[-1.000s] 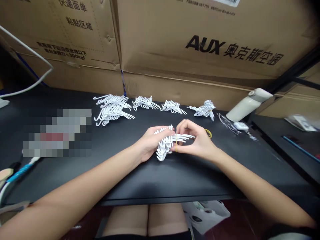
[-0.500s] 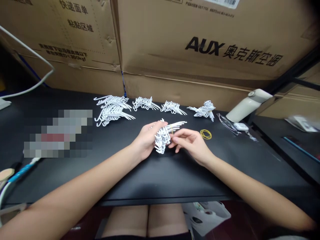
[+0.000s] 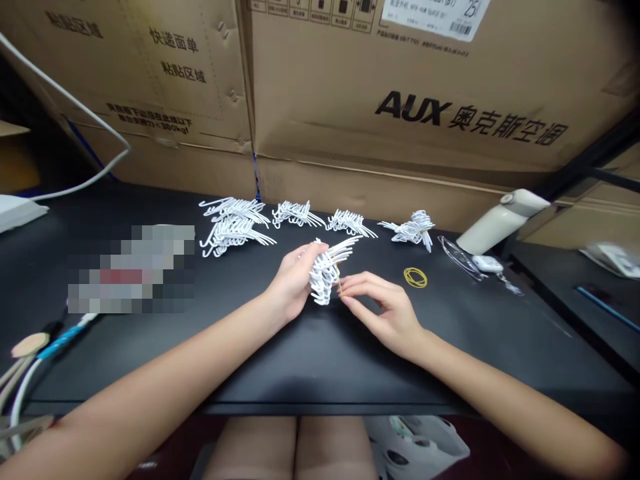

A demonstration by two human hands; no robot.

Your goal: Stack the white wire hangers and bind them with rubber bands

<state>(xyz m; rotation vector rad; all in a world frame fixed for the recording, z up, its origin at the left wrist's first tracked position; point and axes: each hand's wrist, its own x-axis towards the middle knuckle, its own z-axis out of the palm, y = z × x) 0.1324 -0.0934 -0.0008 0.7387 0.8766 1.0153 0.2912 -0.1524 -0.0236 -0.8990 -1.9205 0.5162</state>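
My left hand [image 3: 295, 280] is closed around a bundle of white hooks [image 3: 324, 279], their curved ends hanging down and straight ends pointing right. My right hand [image 3: 383, 307] pinches a yellow rubber band [image 3: 339, 283], stretched down at the bundle's right side. Behind the hands lie more white hooks: a larger double pile [image 3: 233, 227] at left, a small pile [image 3: 297, 213], another small pile [image 3: 350, 223], and a bunched cluster [image 3: 415, 229] at right. A few loose yellow rubber bands [image 3: 415, 277] rest on the table right of my right hand.
Cardboard boxes [image 3: 400, 147] stand along the back of the black table [image 3: 300, 373]. At right are a cream bottle [image 3: 500, 223], glasses [image 3: 457, 257] and a small white case [image 3: 487, 264]. A blurred-out object [image 3: 135, 267] and cables [image 3: 63, 340] lie at left.
My right hand has pulled the rubber band down and slightly away from the hooks, its fingers now pinching it. The camera view has shifted slightly.
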